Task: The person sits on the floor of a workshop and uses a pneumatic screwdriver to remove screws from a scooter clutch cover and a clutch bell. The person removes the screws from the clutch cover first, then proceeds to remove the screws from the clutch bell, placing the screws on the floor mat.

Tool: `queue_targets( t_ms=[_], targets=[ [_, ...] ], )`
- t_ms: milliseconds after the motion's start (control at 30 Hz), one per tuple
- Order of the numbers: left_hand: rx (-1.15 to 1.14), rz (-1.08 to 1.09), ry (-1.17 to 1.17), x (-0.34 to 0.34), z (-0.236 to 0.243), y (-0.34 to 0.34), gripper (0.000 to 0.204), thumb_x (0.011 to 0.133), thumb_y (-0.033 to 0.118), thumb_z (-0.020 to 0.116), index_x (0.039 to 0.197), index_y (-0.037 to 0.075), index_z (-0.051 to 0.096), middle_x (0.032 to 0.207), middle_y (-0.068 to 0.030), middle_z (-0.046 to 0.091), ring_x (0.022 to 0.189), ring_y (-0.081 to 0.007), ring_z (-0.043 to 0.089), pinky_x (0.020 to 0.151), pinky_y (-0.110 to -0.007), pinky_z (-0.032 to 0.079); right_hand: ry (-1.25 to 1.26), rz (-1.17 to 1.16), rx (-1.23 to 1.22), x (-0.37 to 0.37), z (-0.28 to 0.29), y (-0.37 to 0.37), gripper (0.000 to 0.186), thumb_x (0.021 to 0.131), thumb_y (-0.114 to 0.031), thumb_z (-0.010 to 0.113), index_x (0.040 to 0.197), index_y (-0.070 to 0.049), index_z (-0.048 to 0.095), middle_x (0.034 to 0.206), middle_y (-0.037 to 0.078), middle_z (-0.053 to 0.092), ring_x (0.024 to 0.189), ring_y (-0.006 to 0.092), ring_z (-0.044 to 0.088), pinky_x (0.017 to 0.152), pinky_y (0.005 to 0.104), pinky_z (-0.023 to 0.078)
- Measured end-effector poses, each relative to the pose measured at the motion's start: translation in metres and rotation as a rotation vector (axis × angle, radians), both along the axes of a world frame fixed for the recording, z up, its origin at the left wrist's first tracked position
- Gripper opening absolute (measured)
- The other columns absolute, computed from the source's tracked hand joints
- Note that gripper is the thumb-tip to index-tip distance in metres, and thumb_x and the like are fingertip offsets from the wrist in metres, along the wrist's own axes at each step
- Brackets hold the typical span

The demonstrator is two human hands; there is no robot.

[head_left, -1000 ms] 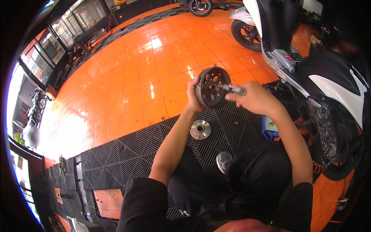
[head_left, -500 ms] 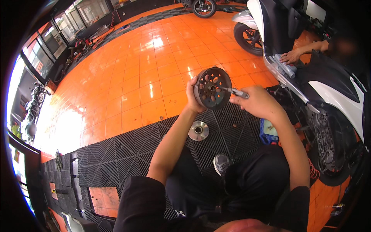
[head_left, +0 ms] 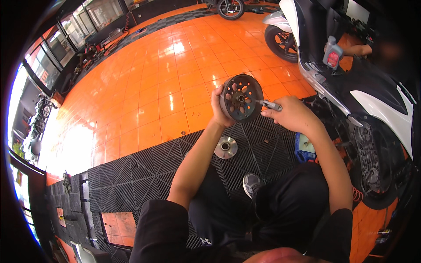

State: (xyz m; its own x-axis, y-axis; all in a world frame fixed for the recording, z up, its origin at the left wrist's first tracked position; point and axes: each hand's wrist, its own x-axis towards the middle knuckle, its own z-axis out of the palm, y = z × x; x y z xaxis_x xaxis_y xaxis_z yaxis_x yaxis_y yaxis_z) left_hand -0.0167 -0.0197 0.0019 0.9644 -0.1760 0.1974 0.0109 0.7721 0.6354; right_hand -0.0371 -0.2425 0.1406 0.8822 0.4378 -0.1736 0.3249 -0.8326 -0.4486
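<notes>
My left hand [head_left: 219, 105] grips a dark round metal drum [head_left: 243, 85] by its side, with its perforated face and centre hub turned toward me and to the right. My right hand [head_left: 285, 111] is closed on a small grey metal tool [head_left: 272, 105] with a slim nozzle, which points at the drum's inside beside the hub. Below them a shiny silver disc with a centre hole [head_left: 232, 150] lies on the black grooved mat [head_left: 153, 168]. A blue tray [head_left: 302, 151] sits by my right forearm, partly behind it.
A white scooter [head_left: 377, 98] stands at the right with its mechanism exposed. Behind it a co-worker's arm [head_left: 357, 51] holds a grey bottle [head_left: 331, 57]. A red coiled hose [head_left: 357, 195] lies near my right elbow. Motorcycles [head_left: 41, 114] stand by the left doorway and at the back.
The co-worker's arm has come into view and raised the grey bottle from the scooter. The tool's tip in my right hand has drawn slightly rightward from the drum's hub.
</notes>
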Motion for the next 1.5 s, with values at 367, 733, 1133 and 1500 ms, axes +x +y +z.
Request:
queue_targets(
  t_ms=[367, 733, 1133, 1500],
  targets=[
    [-0.118, -0.019, 0.015, 0.002, -0.004, 0.001, 0.070, 0.087, 0.071, 0.044, 0.131, 0.018, 0.058, 0.135, -0.0146, 0.058, 0.122, -0.0361, 0.058, 0.098, -0.057, 0.051, 0.126, 0.114, 0.099, -0.006, 0.001, -0.001, 0.045, 0.088, -0.045, 0.074, 0.089, 0.000, 0.071, 0.076, 0.019, 0.068, 0.076, 0.0341, 0.069, 0.073, 0.0443, 0.052],
    [-0.058, -0.033, 0.091, -0.001, -0.003, 0.001, 0.071, 0.087, 0.073, 0.043, 0.126, 0.015, 0.060, 0.133, -0.0167, 0.060, 0.120, -0.0367, 0.058, 0.098, -0.056, 0.051, 0.106, 0.077, 0.144, -0.017, 0.019, 0.008, 0.040, 0.091, -0.043, 0.071, 0.098, -0.004, 0.075, 0.076, 0.015, 0.070, 0.076, 0.0293, 0.070, 0.073, 0.0420, 0.052],
    [-0.284, -0.365, 0.089, -0.003, -0.002, -0.013, 0.082, 0.089, 0.075, 0.038, 0.139, 0.013, 0.054, 0.139, -0.0195, 0.055, 0.116, -0.0446, 0.060, 0.093, -0.070, 0.048, -0.079, 0.012, 0.336, -0.002, 0.005, 0.002, 0.040, 0.090, -0.041, 0.073, 0.091, -0.001, 0.074, 0.069, 0.011, 0.067, 0.068, 0.0226, 0.067, 0.068, 0.0374, 0.052],
    [-0.251, -0.434, -0.001, -0.006, -0.006, -0.017, 0.087, 0.087, 0.072, 0.045, 0.143, 0.005, 0.050, 0.138, -0.0230, 0.056, 0.119, -0.0413, 0.059, 0.095, -0.062, 0.052, 0.004, 0.088, 0.313, -0.022, 0.020, 0.001, 0.039, 0.089, -0.040, 0.075, 0.087, -0.001, 0.075, 0.066, 0.006, 0.068, 0.063, 0.0146, 0.065, 0.066, 0.0328, 0.050]
  ],
)
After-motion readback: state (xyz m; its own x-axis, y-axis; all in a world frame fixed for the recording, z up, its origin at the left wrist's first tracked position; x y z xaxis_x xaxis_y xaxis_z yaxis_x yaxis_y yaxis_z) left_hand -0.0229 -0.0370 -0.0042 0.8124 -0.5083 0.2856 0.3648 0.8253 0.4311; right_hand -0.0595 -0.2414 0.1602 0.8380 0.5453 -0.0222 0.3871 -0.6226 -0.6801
